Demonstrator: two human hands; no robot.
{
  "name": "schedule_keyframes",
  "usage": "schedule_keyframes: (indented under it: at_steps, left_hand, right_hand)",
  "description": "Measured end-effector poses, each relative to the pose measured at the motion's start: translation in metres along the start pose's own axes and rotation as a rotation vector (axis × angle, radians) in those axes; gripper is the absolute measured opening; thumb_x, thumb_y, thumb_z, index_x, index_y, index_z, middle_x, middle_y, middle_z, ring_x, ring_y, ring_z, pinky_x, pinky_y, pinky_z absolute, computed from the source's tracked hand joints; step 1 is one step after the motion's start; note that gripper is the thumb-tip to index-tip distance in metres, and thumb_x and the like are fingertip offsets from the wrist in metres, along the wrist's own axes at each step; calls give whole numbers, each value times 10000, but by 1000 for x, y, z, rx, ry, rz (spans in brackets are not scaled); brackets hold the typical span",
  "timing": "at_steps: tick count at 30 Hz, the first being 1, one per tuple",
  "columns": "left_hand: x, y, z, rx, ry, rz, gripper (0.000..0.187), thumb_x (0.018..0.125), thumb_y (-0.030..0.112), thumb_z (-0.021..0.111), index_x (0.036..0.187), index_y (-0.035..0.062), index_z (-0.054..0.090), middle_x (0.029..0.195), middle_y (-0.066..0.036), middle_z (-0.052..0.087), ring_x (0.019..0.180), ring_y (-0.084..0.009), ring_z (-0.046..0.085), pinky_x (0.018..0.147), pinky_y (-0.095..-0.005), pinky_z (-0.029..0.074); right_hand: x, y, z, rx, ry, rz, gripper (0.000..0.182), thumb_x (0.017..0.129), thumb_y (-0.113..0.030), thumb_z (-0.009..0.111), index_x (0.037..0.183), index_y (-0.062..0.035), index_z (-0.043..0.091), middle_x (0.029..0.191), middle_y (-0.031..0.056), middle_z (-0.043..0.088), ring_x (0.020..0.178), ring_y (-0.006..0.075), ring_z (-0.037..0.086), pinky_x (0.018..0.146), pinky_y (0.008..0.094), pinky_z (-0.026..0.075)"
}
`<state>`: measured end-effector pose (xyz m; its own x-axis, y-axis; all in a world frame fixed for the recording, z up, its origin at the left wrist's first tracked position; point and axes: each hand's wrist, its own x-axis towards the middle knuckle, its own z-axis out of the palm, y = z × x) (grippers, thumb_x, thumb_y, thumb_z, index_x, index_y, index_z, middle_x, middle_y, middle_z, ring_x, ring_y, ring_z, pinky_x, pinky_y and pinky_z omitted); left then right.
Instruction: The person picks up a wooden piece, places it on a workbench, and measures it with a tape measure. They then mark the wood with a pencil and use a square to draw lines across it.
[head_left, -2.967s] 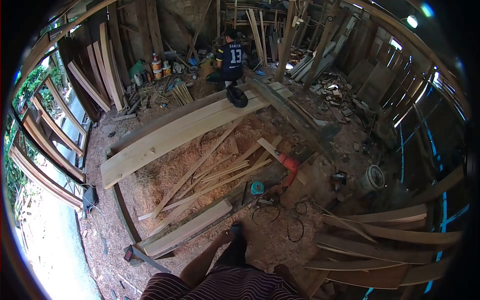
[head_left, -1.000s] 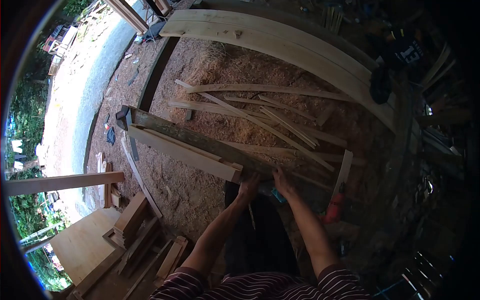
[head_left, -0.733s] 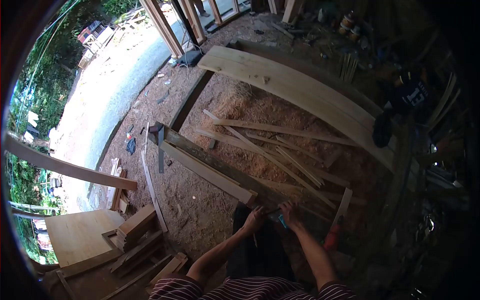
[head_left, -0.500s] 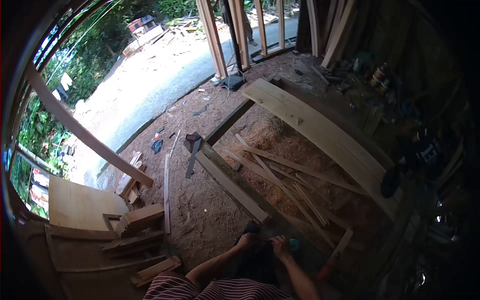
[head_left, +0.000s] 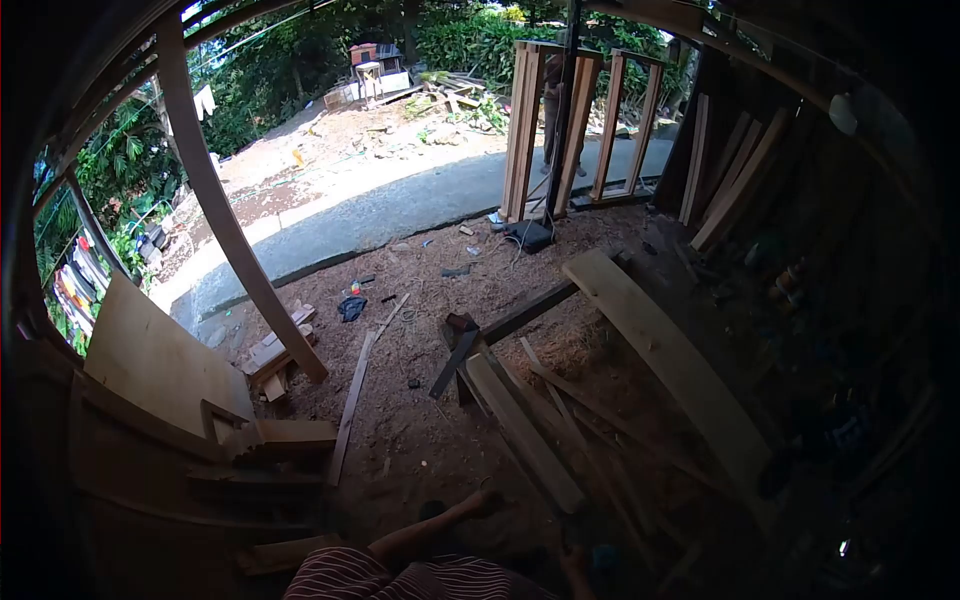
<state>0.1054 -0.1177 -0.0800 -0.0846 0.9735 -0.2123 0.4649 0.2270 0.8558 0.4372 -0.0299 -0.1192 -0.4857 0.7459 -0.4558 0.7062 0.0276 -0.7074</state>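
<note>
My view has lifted toward the doorway, so my hands now sit at the bottom edge; my left hand hangs near the end of a pale plank lying on sawdust; my right hand is dim, grip on either unclear; a teal object beside it

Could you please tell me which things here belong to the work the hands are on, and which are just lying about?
In hand:
left hand near the short plank
right hand, dim, beside something blue

Lying about:
long board
plywood sheet
offcut blocks
thin strip
</note>
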Motion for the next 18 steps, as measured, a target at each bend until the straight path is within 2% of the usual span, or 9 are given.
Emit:
schedule_keyframes:
  at_steps: [2, 4, 7, 9, 11, 13, 14, 15, 18]
  left_hand:
    - [-9, -26, -27, 87, 64, -23, 341, 864, 319, 592, 1078, 59, 644, 1014, -141, 666, 921, -254, 640, 792, -366, 499]
    - [-23, -47, -63, -170, 67, -319, 352, 866, 331, 577, 1082, 62, 648, 994, -146, 670, 897, -232, 640, 784, -368, 497]
    - [-45, -80, -104, -149, 120, -376, 341, 815, 280, 579, 1038, 27, 636, 1010, -188, 651, 907, -288, 639, 789, -407, 490]
    - [-59, -110, -123, -153, 71, -388, 340, 824, 274, 570, 1047, 26, 636, 1021, -194, 647, 939, -310, 631, 795, -416, 480]
    - [-75, -103, -155, -75, 229, -357, 344, 833, 281, 563, 1052, 26, 634, 1027, -195, 645, 952, -329, 622, 807, -421, 476]
    - [-83, -102, -183, -91, 221, -380, 345, 837, 281, 555, 1060, 30, 635, 1034, -201, 641, 965, -353, 611, 827, -434, 472]
    - [-82, -110, -192, -98, 219, -371, 350, 839, 284, 553, 1071, 34, 632, 1044, -202, 639, 974, -353, 610, 836, -434, 470]
    - [-81, -118, -198, -109, 214, -364, 355, 841, 286, 551, 1081, 38, 630, 1054, -203, 636, 982, -353, 608, 844, -435, 469]
    - [-67, -130, -227, -51, 197, -359, 362, 843, 289, 548, 1096, 40, 623, 1075, -204, 630, 1005, -342, 606, 858, -426, 466]
  right_hand:
    - [7, 7, 23, -24, 269, 258, 402, 836, -324, 609, 1086, -10, 604, 1057, 213, 629, 967, 289, 627, 795, 403, 492]
    - [43, -11, 47, -81, 305, 197, 407, 836, -328, 607, 1088, -8, 600, 1051, 209, 631, 962, 286, 627, 794, 402, 491]
    - [67, -13, 88, -240, 370, 105, 425, 839, -340, 603, 1095, -1, 587, 1031, 198, 636, 946, 277, 627, 789, 397, 491]
    - [64, -20, 116, -320, 406, 51, 437, 841, -348, 600, 1100, 3, 578, 1018, 190, 639, 935, 272, 627, 786, 394, 491]
    - [85, -110, 95, -132, -223, 95, 685, 924, -443, 445, 1385, 42, 301, 1406, 279, 327, 1317, 381, 323, 1069, 437, 300]
    - [158, -85, 161, -175, 219, -153, 434, 874, -343, 575, 1081, 39, 558, 991, 194, 617, 945, 287, 612, 811, 378, 479]
    - [163, -133, 163, -202, 244, -204, 402, 888, -288, 569, 1103, 50, 539, 1042, 174, 604, 965, 269, 604, 833, 364, 466]
    - [145, -227, 138, -257, 55, -72, 419, 895, -284, 564, 1127, 62, 517, 1074, 158, 593, 992, 258, 595, 860, 369, 454]
    - [164, -331, 135, -319, 46, -189, 391, 890, -316, 559, 1058, 37, 571, 1048, 180, 606, 988, 287, 598, 835, 376, 458]
